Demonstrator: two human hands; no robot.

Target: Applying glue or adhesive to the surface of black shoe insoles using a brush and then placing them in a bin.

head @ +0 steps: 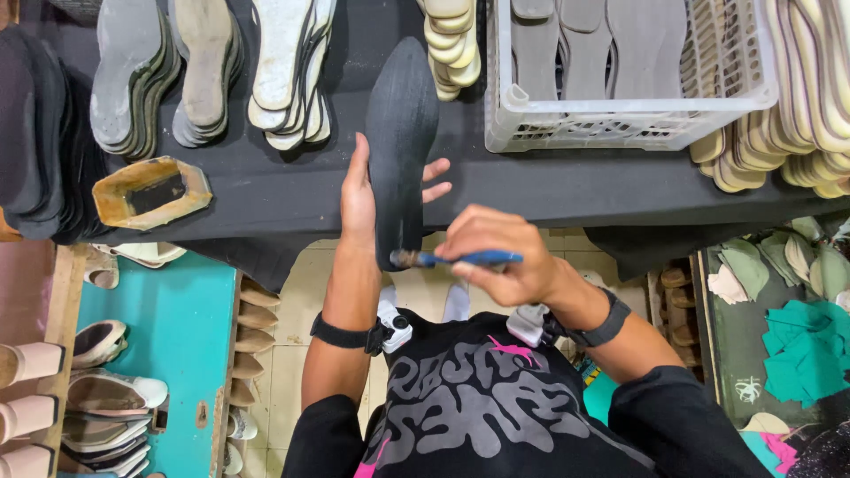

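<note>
Head view: L hand [361,199] grips a dark grey sole [400,146] from behind, thumb on its left edge, fingertips [436,180] showing past the right edge. Sole stands centre frame, toe pointing to 12 o'clock, heel down at 6, held over the edge of the black table [549,186]. R hand [496,257] closed round a blue-handled brush [456,259], bristle end touching the sole's heel. At 10 o'clock of the sole: a yellowish glue tray [150,190]. At 11–12: stacks of pale insoles [288,71]. At 2 o'clock: white plastic crate [620,119] w/ grey soles inside. At 8 o'clock, low: teal shelf [177,327] w/ shoes.
</note>
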